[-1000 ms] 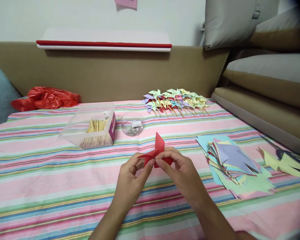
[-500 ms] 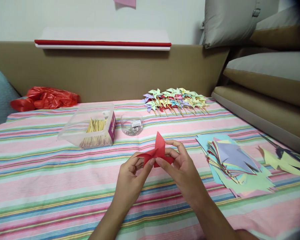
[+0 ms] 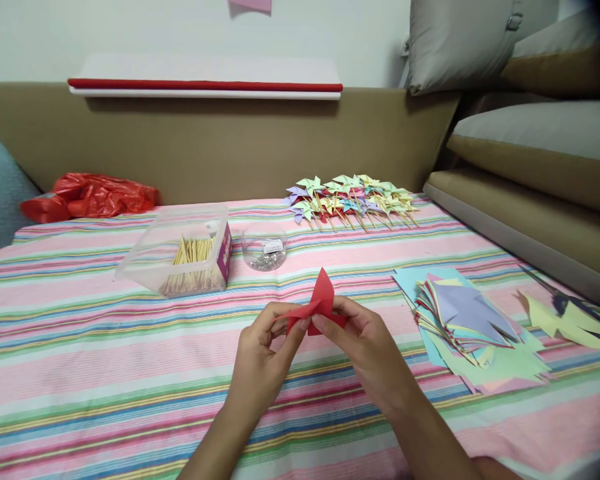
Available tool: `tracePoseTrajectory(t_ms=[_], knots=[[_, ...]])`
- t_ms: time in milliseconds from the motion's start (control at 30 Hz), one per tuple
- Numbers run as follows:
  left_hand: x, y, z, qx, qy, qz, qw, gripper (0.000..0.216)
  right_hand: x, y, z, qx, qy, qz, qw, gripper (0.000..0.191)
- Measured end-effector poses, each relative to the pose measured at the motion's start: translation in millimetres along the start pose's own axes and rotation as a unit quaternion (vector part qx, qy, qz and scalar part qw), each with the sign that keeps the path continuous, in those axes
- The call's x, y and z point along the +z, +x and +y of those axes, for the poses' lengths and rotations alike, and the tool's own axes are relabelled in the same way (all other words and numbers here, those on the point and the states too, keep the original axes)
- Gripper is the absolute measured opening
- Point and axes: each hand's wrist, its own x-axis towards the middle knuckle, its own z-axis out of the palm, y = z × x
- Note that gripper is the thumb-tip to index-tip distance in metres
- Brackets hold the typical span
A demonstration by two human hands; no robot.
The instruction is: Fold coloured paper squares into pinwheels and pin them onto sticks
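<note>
Both hands hold a piece of red paper (image 3: pixel 323 293) just above the striped cloth, its blades partly folded toward the middle like a pinwheel. My left hand (image 3: pixel 263 347) pinches its left side between thumb and fingers. On the other side, my right hand (image 3: pixel 367 343) is closed on the paper, thumb pressed near the centre beside the left thumb. One pointed blade stands up between the hands. The fingers behind the paper are partly hidden.
Beyond the hands stand a clear tub of wooden sticks (image 3: pixel 195 253) and a round clear container of small metal pins (image 3: pixel 265 257). Finished paper pinwheels (image 3: pixel 350 197) lie at the back. Cut paper sheets (image 3: pixel 465 313) and scissors (image 3: pixel 560 303) are to the right; a red plastic bag (image 3: pixel 100 197) is back left.
The upright blade has tilted slightly to the right, and the left blade is folded further in. My right fingers have curled lower behind the paper.
</note>
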Motion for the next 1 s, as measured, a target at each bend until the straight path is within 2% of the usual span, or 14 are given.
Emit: tracePoseTrajectory(t_ms=[267,533,1000], knots=[[-2.5,-1.8,-2.1,0.022,0.075,0.007,0.997,0.009,0.9,-0.4,-0.2,0.004,-0.013,0.009,1.000,0.017],[-2.1,-2.0,-2.3,0.043,0.075,-0.002,0.996,0.009,0.6,0.2,1.7,0.000,-0.018,0.006,1.000,0.018],[-3.9,-4.6,-1.4,0.081,0.154,0.006,0.985,0.011,0.4,0.0,1.7,-0.014,-0.036,0.005,0.999,0.017]])
